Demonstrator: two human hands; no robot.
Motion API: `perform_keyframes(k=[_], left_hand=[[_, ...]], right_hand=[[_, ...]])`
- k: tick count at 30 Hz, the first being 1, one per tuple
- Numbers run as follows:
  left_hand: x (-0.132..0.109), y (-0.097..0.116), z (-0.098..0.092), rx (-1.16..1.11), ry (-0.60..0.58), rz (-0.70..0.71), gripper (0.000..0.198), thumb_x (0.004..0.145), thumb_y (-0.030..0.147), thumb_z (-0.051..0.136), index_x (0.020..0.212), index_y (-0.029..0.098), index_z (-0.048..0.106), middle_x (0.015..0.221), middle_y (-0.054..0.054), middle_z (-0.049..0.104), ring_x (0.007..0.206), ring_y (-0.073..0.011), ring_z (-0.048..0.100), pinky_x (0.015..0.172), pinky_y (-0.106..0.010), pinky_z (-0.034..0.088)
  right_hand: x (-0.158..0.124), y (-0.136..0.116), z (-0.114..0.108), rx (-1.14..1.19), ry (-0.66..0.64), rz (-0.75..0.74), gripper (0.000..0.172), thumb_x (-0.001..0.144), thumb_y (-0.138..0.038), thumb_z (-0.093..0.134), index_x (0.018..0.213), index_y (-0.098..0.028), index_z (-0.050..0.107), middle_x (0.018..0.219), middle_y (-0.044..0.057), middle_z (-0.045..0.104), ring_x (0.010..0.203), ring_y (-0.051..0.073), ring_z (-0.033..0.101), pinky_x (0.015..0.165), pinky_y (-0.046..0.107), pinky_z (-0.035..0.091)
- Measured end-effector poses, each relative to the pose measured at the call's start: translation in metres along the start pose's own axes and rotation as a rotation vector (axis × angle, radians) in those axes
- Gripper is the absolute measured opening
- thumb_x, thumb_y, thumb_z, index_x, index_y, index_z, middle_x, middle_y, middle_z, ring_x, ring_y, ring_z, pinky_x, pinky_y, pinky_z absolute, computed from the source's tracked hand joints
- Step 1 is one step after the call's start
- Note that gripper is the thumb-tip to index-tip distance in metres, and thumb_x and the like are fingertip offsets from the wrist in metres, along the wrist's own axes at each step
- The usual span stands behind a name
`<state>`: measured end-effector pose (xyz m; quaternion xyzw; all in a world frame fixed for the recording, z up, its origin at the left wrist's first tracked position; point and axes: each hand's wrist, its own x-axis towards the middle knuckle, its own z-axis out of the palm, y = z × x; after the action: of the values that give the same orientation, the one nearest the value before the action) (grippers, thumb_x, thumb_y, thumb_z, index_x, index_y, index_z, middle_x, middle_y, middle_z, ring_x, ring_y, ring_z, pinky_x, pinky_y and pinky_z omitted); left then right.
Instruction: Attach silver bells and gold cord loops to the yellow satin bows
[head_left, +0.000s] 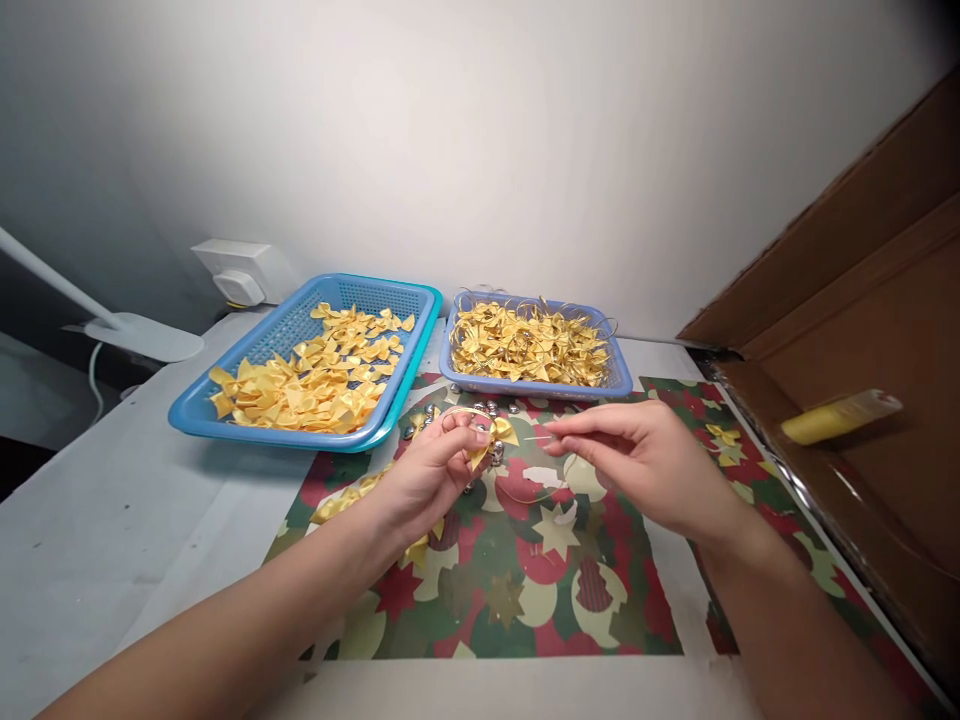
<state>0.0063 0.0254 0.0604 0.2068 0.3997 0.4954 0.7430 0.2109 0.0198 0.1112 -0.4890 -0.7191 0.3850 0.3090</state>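
My left hand (427, 470) pinches a yellow ribbon bow (504, 431) between thumb and fingers, along with a thin gold loop. A small silver bell (497, 453) sits against the bow. Just to the right, the closed fingertips of my right hand (649, 460) grip a thin needle (536, 437) pointing left towards the bow. A pale thread (529, 500) sags between the two hands. Several more silver bells (480, 407) lie behind my left hand. Loose yellow bows (349, 497) lie beside and partly beneath my left forearm.
At the back left, a blue basket (187, 420) holds many yellow bows. Behind my hands, a smaller basket (536, 386) is heaped with bows on gold loops. A patterned sheet (510, 610) covers the table. On the right stand a cardboard box (870, 290) and a yellow thread spool (832, 418).
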Motion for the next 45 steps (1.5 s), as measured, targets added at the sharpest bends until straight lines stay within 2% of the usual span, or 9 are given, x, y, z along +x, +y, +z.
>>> perform_keyframes(k=[4, 8, 13, 18, 28, 45], left_hand=[[-0.001, 0.001, 0.001, -0.001, 0.013, -0.006, 0.031, 0.058, 0.010, 0.073, 0.066, 0.018, 0.044, 0.068, 0.006, 0.054, 0.062, -0.0070, 0.054, 0.058, -0.019, 0.044], [-0.003, 0.002, 0.003, -0.006, 0.023, -0.004, 0.030, 0.058, 0.009, 0.072, 0.065, 0.018, 0.044, 0.066, 0.006, 0.053, 0.061, -0.0071, 0.053, 0.058, -0.019, 0.045], [-0.004, 0.001, 0.004, -0.021, 0.040, -0.003, 0.031, 0.056, 0.009, 0.072, 0.067, 0.018, 0.045, 0.070, 0.005, 0.056, 0.066, -0.0083, 0.056, 0.062, -0.021, 0.048], [-0.004, 0.001, 0.004, -0.038, 0.015, -0.014, 0.031, 0.056, 0.010, 0.074, 0.067, 0.018, 0.046, 0.068, 0.006, 0.055, 0.064, -0.0065, 0.054, 0.064, -0.020, 0.049], [-0.004, 0.001, 0.002, -0.042, 0.035, -0.026, 0.030, 0.058, 0.009, 0.072, 0.068, 0.018, 0.046, 0.069, 0.007, 0.051, 0.064, -0.0066, 0.054, 0.063, -0.019, 0.049], [-0.007, 0.000, 0.004, -0.034, 0.049, -0.075, 0.028, 0.055, 0.007, 0.071, 0.071, 0.018, 0.050, 0.067, 0.006, 0.055, 0.063, -0.0078, 0.053, 0.058, -0.020, 0.047]], right_hand=[[0.000, -0.001, 0.010, 0.142, 0.055, 0.072, 0.027, 0.085, -0.026, 0.064, 0.110, -0.020, 0.072, 0.095, 0.006, 0.076, 0.089, 0.023, 0.073, 0.072, 0.034, 0.062], [0.001, -0.001, 0.026, 0.227, 0.075, 0.039, 0.022, 0.086, -0.024, 0.062, 0.103, -0.019, 0.075, 0.092, 0.005, 0.077, 0.089, 0.022, 0.073, 0.078, 0.035, 0.061], [0.002, 0.003, 0.037, 0.058, 0.123, -0.020, 0.016, 0.088, -0.020, 0.057, 0.089, -0.018, 0.072, 0.079, 0.003, 0.075, 0.074, 0.017, 0.071, 0.069, 0.028, 0.056], [0.001, 0.003, 0.037, -0.116, 0.104, -0.097, 0.015, 0.091, -0.021, 0.051, 0.083, -0.019, 0.063, 0.067, -0.001, 0.068, 0.061, 0.012, 0.063, 0.059, 0.023, 0.046], [0.001, 0.000, 0.034, -0.141, 0.107, -0.131, 0.016, 0.091, -0.020, 0.050, 0.080, -0.019, 0.062, 0.062, -0.002, 0.062, 0.057, 0.012, 0.057, 0.058, 0.023, 0.043], [0.002, -0.001, 0.034, -0.162, 0.077, -0.171, 0.015, 0.091, -0.017, 0.050, 0.080, -0.018, 0.061, 0.064, -0.003, 0.060, 0.058, 0.010, 0.054, 0.059, 0.021, 0.041]])
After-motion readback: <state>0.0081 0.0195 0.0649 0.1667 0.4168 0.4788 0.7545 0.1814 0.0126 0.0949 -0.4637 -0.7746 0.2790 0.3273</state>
